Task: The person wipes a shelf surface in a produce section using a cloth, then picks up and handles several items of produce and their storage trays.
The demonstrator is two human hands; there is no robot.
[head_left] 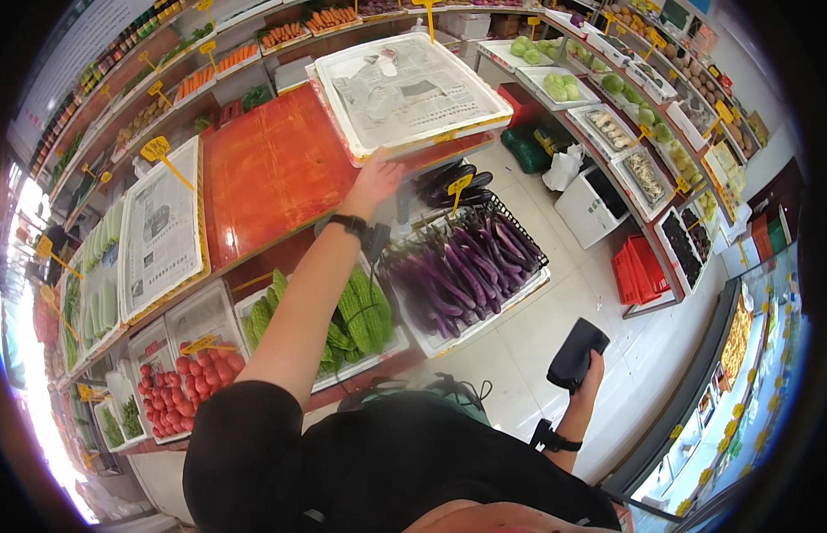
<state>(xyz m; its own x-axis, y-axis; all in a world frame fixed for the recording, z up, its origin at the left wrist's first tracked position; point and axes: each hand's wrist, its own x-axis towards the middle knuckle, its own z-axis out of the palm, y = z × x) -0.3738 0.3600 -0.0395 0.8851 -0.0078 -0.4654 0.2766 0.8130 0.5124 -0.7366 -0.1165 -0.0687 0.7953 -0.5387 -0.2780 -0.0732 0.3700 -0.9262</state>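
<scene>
My left hand (376,180) reaches forward to the near edge of a white foam tray (342,111) lined with newspaper. Its fingers look loosely stretched out at the rim; whether they touch it I cannot tell. The tray lies at the far end of an orange-red tabletop (262,173), jutting out past its right side. Low on the right, my right hand (591,380) is closed round a black, flat, rectangular phone-like device (577,353). Under my left forearm lie green bitter melons (364,311). Long purple eggplants (462,271) fill a crate to their right.
Another newspaper-lined tray (162,233) lies left of the bare tabletop. Tomatoes (190,384) sit at lower left. Tiered shelves hold carrots (238,57) at the back and cabbages (560,86) on the right. A white box (588,213) and a red basket (638,271) stand by the tiled floor.
</scene>
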